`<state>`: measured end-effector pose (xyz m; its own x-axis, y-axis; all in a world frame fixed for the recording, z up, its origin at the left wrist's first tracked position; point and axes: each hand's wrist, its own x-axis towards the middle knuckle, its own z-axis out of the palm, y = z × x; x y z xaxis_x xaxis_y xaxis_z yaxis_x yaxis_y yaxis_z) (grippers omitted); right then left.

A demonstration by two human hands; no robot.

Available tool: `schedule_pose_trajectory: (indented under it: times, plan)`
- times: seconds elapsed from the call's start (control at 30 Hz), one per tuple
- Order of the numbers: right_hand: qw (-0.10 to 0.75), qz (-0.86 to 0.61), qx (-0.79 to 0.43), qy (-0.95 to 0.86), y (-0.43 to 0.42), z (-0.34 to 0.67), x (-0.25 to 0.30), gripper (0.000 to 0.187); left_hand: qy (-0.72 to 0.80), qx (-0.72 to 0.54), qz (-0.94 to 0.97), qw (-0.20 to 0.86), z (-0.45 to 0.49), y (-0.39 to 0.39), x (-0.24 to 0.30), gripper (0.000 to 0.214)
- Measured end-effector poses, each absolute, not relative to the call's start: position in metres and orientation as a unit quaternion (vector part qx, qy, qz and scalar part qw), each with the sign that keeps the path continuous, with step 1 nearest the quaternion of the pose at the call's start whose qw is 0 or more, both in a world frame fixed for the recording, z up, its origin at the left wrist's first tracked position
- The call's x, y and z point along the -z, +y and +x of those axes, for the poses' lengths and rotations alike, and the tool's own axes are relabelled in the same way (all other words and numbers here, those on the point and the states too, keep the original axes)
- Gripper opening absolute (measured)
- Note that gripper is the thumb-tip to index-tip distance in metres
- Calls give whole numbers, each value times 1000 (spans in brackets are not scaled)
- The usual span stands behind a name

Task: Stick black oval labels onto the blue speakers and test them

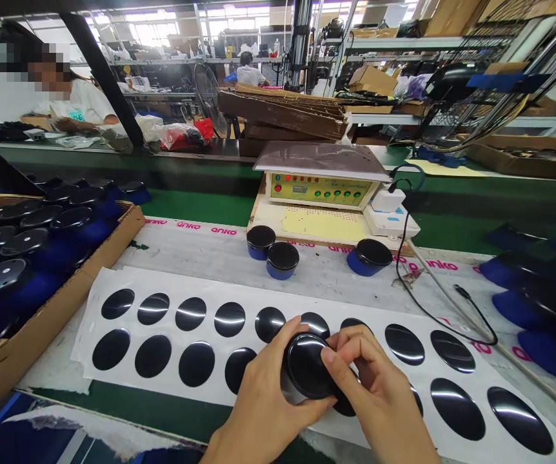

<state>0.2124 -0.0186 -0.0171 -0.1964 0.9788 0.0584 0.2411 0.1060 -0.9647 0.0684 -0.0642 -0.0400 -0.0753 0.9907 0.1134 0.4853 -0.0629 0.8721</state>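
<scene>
A long bench (220, 258) covered in pale film with pink lettering runs across the view. At its left edge sits a brown cardboard box (31, 335) packed with dark round pieces on blue bodies. A white backing sheet (174, 336) with two rows of glossy black oval stickers lies flat along the near part of the bench. Behind it stands a cream tester box (321, 190) with green buttons and red lights. A thin black cable (433, 316) loops from that side across the film. Three small blue pucks with black tops (282, 260) rest just in front of the tester box, two close together and the third apart to the right.

Above the middle of the sheet is a round puck with a glossy black face (307, 364). Its face is tilted up toward the camera, smooth and mirror-like, with a pale streak of reflected light across the upper part and a rounded dark rim.

The left hand (263, 399) cups it from the left and below, thumb over the top rim, its grip pressed onto the puck. The right hand (379, 386) meets it from the right. Its grip pinches the rim, with the thumb tip on the edge of the face and the fingers curled over.
</scene>
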Motion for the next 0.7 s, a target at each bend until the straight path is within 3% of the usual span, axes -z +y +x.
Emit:
schedule_pose_trajectory:
  times: [0.47,0.7]
  plan:
    - [355,-520,-347,-695,-28,207,5,27,634,-367,604,314,65,-61,35,76]
    - [339,-490,-199,-778,-14,222,1,20,574,-315,747,113,65,-75,39,58]
